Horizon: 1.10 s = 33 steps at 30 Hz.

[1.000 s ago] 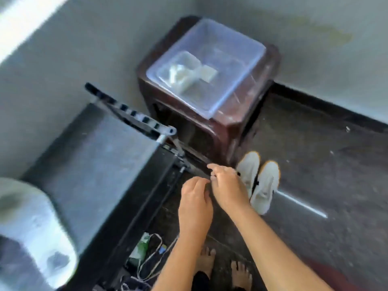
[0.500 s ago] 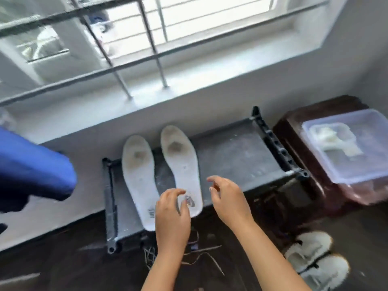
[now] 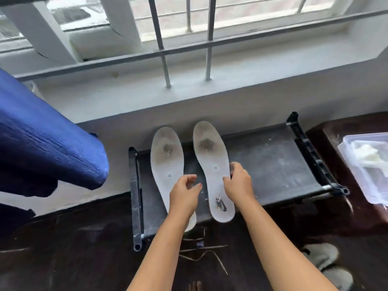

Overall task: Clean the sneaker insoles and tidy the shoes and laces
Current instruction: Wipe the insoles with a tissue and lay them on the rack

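Two dirty white insoles lie side by side on a black fabric rack (image 3: 273, 164) below the window. My left hand (image 3: 183, 195) hovers over the heel half of the left insole (image 3: 167, 156), fingers curled and apart, holding nothing. My right hand (image 3: 238, 181) pinches the right edge of the right insole (image 3: 212, 156), thumb on top. A pair of white sneakers (image 3: 324, 261) stands on the dark floor at the lower right. Loose laces (image 3: 202, 254) lie on the floor in front of the rack.
A clear plastic box (image 3: 367, 164) sits on a brown stool (image 3: 336, 211) to the right of the rack. A large blue object (image 3: 46, 143) juts in from the left. A barred window and white ledge (image 3: 189, 95) run behind the rack.
The view swung from the stool and sneakers to the rack. Both hands moved forward onto the insoles, and my right hand took hold of the right insole's edge.
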Available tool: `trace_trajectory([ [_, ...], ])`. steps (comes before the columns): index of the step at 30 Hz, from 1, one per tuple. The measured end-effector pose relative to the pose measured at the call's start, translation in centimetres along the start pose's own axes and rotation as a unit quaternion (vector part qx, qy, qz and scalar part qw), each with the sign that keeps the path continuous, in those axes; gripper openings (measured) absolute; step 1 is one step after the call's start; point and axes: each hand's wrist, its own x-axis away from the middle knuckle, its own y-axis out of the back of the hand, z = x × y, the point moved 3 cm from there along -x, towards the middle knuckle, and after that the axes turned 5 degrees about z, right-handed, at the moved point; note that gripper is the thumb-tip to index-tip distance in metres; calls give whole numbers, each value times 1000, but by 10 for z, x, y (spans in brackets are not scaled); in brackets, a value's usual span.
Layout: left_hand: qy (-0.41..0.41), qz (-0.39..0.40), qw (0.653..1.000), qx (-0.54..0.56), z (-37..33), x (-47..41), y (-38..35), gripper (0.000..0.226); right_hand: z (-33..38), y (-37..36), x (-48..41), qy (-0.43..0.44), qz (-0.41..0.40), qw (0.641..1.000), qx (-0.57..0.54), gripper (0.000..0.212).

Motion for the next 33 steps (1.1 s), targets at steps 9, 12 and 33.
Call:
trace_trajectory([
  [9, 104, -5, 989, 108, -7, -58, -42, 57, -28, 24, -25, -60, 120, 958, -254, 45],
  [12, 113, -26, 983, 140, -23, -62, -55, 45, -28, 49, -28, -49, 178, 942, -282, 44],
  [33, 123, 31, 938, 323, -78, -91, -188, 34, -174, 305, -84, -156, -257, 950, 86, 34],
])
